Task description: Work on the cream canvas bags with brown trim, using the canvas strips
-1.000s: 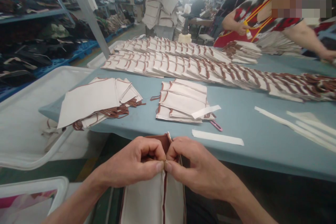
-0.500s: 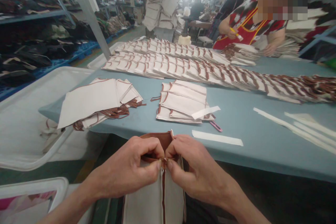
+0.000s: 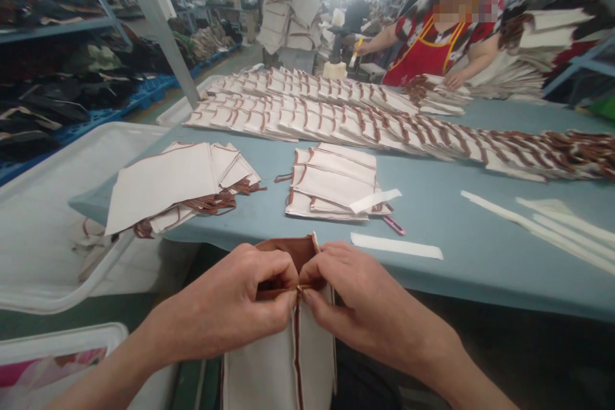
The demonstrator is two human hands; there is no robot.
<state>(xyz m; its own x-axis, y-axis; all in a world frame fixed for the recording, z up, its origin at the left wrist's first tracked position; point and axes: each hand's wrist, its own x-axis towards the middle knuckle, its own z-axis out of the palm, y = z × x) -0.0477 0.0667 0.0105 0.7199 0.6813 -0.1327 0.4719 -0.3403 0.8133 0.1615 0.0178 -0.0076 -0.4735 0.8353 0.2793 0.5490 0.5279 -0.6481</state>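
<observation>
Between my hands is a cream fabric pouch (image 3: pixel 259 371) with brown trim, held upright in front of the table's edge. A brown seam runs down its middle, and its brown inside shows at the open top. My left hand (image 3: pixel 240 307) pinches the top edge just left of the seam. On the other side of the seam, my right hand (image 3: pixel 355 301) pinches the same edge, thumb and forefinger pressed together. The two sets of fingertips nearly meet. Behind them on the table lies a small stack of cream pieces (image 3: pixel 336 179) with brown edging.
The blue-covered table (image 3: pixel 480 269) bears long overlapping rows of cream pieces (image 3: pixel 317 118), another pile (image 3: pixel 163 179) at left and white strips (image 3: pixel 396 246). White bins (image 3: pixel 86 147) stand at left. Across the table, a co-worker in a red apron (image 3: pixel 423 54) holds a yellow-handled brush (image 3: pixel 355 51).
My fingers keep their pinch at the pouch's top edge, with only slight shifts. The co-worker's brush arm has swung out to the left toward the pale block.
</observation>
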